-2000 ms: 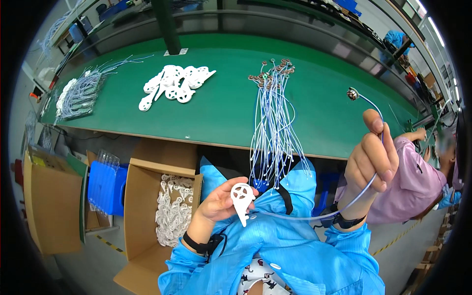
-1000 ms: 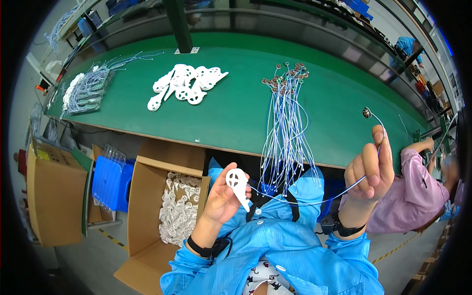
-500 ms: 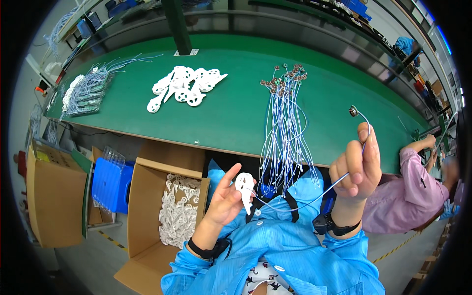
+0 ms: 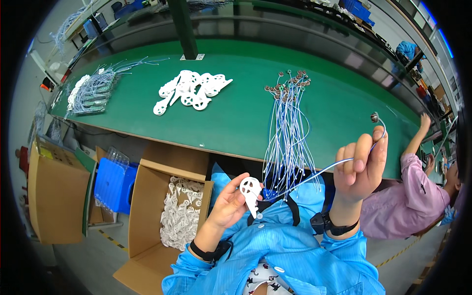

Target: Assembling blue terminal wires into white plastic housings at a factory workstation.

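My left hand [image 4: 230, 202] grips a white plastic part [image 4: 250, 189] with a round spoked head and a tapering tail. From that part a thin blue-and-white cable [image 4: 314, 176] stretches up to the right. My right hand [image 4: 361, 164] is closed on the cable, pinching it between thumb and forefinger. Beyond the fingertips stands the cable's free end, tipped by a small round metallic component [image 4: 375, 118]. Between my hands and farther off, a bundle of similar cables [image 4: 290, 132] lies over the table edge, its brown round ends on the green table [image 4: 231, 123].
More white plastic parts [image 4: 189, 88] lie in a pile on the table. Bundled cables [image 4: 93, 91] rest at its left end. Below stand an open cardboard box [image 4: 142, 211] of white parts and a blue bin [image 4: 114, 184]. A co-worker in a pink top [image 4: 405, 201] sits at right.
My right hand has moved right and slightly down, and the cable between my hands is now drawn nearly straight. The white part has turned in my left hand, showing its spoked face.
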`<act>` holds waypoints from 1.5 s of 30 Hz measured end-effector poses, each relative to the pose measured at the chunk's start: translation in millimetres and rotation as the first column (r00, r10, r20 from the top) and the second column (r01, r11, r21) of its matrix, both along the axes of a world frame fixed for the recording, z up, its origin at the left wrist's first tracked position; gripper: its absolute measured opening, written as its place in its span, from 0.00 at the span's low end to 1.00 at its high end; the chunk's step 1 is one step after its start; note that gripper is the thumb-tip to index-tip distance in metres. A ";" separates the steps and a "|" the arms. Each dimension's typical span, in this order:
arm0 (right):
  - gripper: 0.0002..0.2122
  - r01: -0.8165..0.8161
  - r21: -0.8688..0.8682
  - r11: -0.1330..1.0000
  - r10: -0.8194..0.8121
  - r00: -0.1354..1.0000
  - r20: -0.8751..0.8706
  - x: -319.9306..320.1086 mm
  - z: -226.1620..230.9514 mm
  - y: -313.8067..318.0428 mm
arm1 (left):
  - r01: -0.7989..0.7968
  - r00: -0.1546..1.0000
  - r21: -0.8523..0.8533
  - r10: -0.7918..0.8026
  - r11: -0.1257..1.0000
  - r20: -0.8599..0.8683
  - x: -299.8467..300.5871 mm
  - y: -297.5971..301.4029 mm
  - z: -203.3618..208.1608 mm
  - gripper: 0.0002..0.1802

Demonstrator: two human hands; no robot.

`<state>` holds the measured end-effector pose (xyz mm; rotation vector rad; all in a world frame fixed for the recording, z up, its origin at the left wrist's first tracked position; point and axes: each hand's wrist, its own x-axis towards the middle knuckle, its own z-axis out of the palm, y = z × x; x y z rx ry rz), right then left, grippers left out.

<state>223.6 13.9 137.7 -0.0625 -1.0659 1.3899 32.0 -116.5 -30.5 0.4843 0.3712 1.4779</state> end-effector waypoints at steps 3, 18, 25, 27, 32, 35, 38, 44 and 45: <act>0.10 0.003 0.011 1.000 -0.003 1.000 -0.011 2.6 -4.2 8.3 | 0.043 0.999 0.042 -0.044 0.998 0.030 0.2 -0.6 -1.1 0.31; 0.07 0.174 0.134 0.976 -0.190 0.975 0.118 13.6 -37.7 14.0 | 0.011 0.971 -0.052 0.001 0.999 0.240 -3.1 -1.3 -1.1 0.30; 0.07 0.272 0.167 0.948 -0.302 0.936 0.184 26.2 -44.5 19.7 | -0.053 0.973 -0.055 0.064 0.997 0.221 -6.7 -4.5 -4.9 0.31; 0.07 0.282 0.165 0.945 -0.310 0.932 0.186 30.3 -44.0 22.3 | -0.063 0.969 -0.052 0.074 0.997 0.237 -7.5 -4.7 -5.2 0.31; 0.07 0.289 0.193 0.937 -0.325 0.926 0.190 36.4 -40.8 26.1 | -0.075 0.960 -0.034 0.082 0.997 0.268 -9.2 -3.0 -9.3 0.30; 0.07 0.297 0.191 0.936 -0.332 0.924 0.190 36.8 -42.2 27.7 | -0.076 0.960 -0.036 0.083 0.996 0.266 -9.4 -2.6 -8.4 0.30; 0.07 0.314 0.179 0.932 -0.347 0.918 0.193 36.9 -43.3 27.5 | -0.103 0.976 -0.080 0.116 0.991 0.184 -7.2 -3.0 -5.4 0.30; 0.07 0.291 0.170 0.941 -0.320 0.930 0.181 39.7 -43.0 26.8 | -0.139 0.981 -0.059 0.145 0.989 0.130 -7.4 -1.9 -6.7 0.29; 0.07 0.287 0.168 0.943 -0.317 0.930 0.186 38.8 -43.3 26.3 | -0.148 0.981 -0.066 0.155 0.987 0.117 -6.9 -1.6 -6.4 0.29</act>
